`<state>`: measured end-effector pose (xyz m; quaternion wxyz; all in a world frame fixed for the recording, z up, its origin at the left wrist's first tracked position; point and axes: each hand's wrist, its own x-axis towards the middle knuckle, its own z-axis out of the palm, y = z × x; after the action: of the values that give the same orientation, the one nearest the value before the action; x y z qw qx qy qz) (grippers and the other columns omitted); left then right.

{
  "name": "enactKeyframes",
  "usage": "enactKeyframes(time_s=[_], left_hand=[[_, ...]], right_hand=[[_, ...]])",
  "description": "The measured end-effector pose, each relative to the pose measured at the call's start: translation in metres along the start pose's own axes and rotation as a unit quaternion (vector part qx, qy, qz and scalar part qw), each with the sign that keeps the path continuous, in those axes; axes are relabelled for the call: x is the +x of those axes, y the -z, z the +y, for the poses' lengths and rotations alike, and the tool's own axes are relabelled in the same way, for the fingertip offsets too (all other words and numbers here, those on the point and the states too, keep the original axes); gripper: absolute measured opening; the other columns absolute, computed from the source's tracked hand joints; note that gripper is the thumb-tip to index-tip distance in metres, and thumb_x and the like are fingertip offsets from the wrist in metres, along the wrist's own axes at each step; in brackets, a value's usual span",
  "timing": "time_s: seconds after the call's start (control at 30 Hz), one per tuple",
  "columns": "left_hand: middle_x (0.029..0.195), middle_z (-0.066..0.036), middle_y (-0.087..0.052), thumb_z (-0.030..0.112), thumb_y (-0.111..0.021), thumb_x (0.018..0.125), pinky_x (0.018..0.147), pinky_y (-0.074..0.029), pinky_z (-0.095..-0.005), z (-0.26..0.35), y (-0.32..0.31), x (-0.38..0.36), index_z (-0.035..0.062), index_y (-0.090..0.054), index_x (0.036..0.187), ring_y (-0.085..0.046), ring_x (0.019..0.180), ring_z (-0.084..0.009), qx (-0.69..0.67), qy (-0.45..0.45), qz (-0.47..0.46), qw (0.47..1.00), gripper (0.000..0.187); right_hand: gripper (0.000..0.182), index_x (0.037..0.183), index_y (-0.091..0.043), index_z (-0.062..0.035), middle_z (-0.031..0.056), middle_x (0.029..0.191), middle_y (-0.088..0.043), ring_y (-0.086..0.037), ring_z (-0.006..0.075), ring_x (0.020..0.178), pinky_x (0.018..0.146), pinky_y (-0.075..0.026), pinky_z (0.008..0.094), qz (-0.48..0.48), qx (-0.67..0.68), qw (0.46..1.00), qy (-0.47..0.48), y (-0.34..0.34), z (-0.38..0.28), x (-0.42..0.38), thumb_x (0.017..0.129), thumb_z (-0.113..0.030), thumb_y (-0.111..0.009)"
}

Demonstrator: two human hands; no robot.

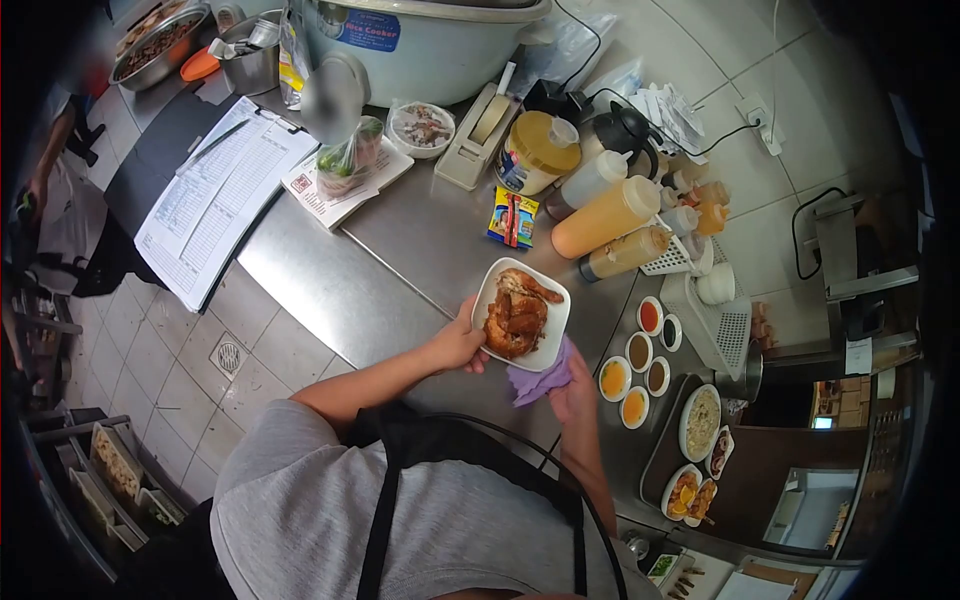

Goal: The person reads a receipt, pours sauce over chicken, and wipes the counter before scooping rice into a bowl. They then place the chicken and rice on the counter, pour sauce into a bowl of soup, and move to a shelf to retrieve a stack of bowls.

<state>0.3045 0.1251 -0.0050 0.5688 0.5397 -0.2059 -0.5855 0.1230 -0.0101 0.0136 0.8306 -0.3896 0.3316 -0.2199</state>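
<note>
A white dish (556, 350) with browned roast meat (517, 315) on it is held up over the steel counter. My left hand (460, 342) grips the dish by its left edge. At the lower right edge of the dish, my right hand (573, 385) holds a purple cloth (540, 378), which touches or lies close to the rim. Several small sauce bowls (640, 352) stand to the right of the cloth. Beyond them a dark tray (655, 465) carries an oval dish of pale food (699, 423) and smaller dishes of food.
Squeeze bottles (607, 217) and a yellow-lidded tub (538, 152) stand beyond the dish, beside a tape dispenser (480, 135). A clipboard with papers (215, 200) lies at the left. Behind is a big rice cooker (420, 60). Another person's arm (50, 150) shows at the far left.
</note>
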Motion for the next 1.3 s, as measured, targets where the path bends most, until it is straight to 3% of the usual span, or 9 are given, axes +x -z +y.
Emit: enactKeyframes(time_s=[0.17,0.2,0.3,0.33,0.47,0.57,0.67,0.93,1.3], left_hand=[[0.069,-0.011,-0.055,0.005,-0.032,0.078,0.039,-0.045,-0.0238,0.009,-0.006,-0.021,0.0147,0.007,0.13,-0.056,0.047,-0.0147,0.044,0.006,-0.074,0.996,0.066],[0.069,-0.011,-0.055,0.005,-0.032,0.078,0.039,-0.045,-0.0237,0.013,-0.007,-0.024,0.0141,0.006,0.131,-0.056,0.048,-0.0147,0.046,0.014,-0.091,0.995,0.066],[0.067,-0.011,-0.055,0.005,-0.032,0.077,0.038,-0.045,-0.022,0.029,-0.008,-0.031,0.0127,0.0,0.131,-0.055,0.046,-0.0143,0.014,0.03,-0.134,0.99,0.064],[0.067,-0.011,-0.056,0.005,-0.032,0.076,0.038,-0.045,-0.0217,0.034,-0.007,-0.031,0.0127,-0.001,0.131,-0.055,0.046,-0.0142,0.0,0.037,-0.153,0.987,0.064],[0.065,-0.011,-0.056,0.004,-0.031,0.075,0.037,-0.045,-0.0209,0.038,-0.003,-0.026,0.0133,-0.002,0.132,-0.055,0.045,-0.0137,-0.045,0.026,-0.194,0.98,0.064],[0.065,-0.011,-0.056,0.003,-0.031,0.074,0.037,-0.045,-0.0217,0.034,0.0,-0.023,0.0144,-0.001,0.132,-0.055,0.045,-0.0137,-0.041,-0.003,-0.111,0.993,0.066],[0.067,-0.01,-0.055,0.003,-0.031,0.074,0.039,-0.045,-0.0225,0.037,0.009,-0.022,0.016,0.001,0.132,-0.054,0.046,-0.0129,-0.007,-0.017,-0.089,0.996,0.067],[0.078,-0.011,-0.054,0.005,-0.033,0.075,0.044,-0.045,-0.0248,0.034,0.025,-0.018,0.0152,0.001,0.132,-0.053,0.048,-0.0126,0.108,-0.019,-0.075,0.991,0.067],[0.088,-0.015,-0.055,0.005,-0.033,0.074,0.049,-0.047,-0.0265,0.021,0.043,-0.005,0.0122,0.002,0.132,-0.053,0.048,-0.0141,0.111,-0.035,-0.091,0.989,0.068]], right_hand=[[0.049,0.125,-0.03,-0.0031,0.013,0.124,-0.038,-0.037,0.0256,0.114,0.096,-0.028,0.0398,-0.035,0.098,0.992,0.065,0.007,-0.022,0.026,0.089,-0.036,-0.025],[0.056,0.124,-0.031,-0.0032,0.0143,0.125,-0.037,-0.039,0.0261,0.113,0.095,-0.03,0.0401,-0.049,0.123,0.991,0.01,0.016,-0.023,0.032,0.086,-0.045,-0.025],[0.061,0.122,-0.034,-0.0024,0.0156,0.121,-0.041,-0.041,0.0264,0.11,0.091,-0.034,0.04,-0.148,0.108,0.983,-0.028,-0.006,-0.023,0.033,0.084,-0.05,-0.026],[0.065,0.12,-0.034,0.0013,0.0203,0.119,-0.041,-0.042,0.0339,0.107,0.089,-0.036,0.045,-0.121,0.166,0.978,-0.028,-0.039,-0.019,0.02,0.083,-0.052,-0.026],[0.06,0.12,-0.034,0.0008,0.0196,0.118,-0.042,-0.043,0.0334,0.107,0.089,-0.036,0.0448,-0.141,0.196,0.97,-0.043,-0.065,0.012,0.004,0.084,-0.047,-0.027],[0.057,0.12,-0.035,0.0004,0.0191,0.118,-0.042,-0.043,0.033,0.106,0.089,-0.036,0.0446,-0.125,0.177,0.975,-0.054,-0.034,0.042,0.012,0.084,-0.043,-0.028],[0.054,0.12,-0.035,0.0,0.0185,0.118,-0.042,-0.044,0.0326,0.106,0.089,-0.036,0.0444,-0.096,0.158,0.98,-0.067,-0.007,0.057,0.016,0.085,-0.04,-0.029],[0.044,0.117,-0.039,-0.001,0.0143,0.114,-0.048,-0.046,0.029,0.104,0.089,-0.036,0.0398,0.013,0.111,0.994,-0.02,0.001,0.008,0.018,0.085,-0.03,-0.034],[0.045,0.116,-0.041,-0.0012,0.0147,0.114,-0.048,-0.047,0.0297,0.104,0.09,-0.035,0.04,0.049,0.045,0.997,-0.029,-0.006,-0.005,0.055,0.083,-0.031,-0.036]])
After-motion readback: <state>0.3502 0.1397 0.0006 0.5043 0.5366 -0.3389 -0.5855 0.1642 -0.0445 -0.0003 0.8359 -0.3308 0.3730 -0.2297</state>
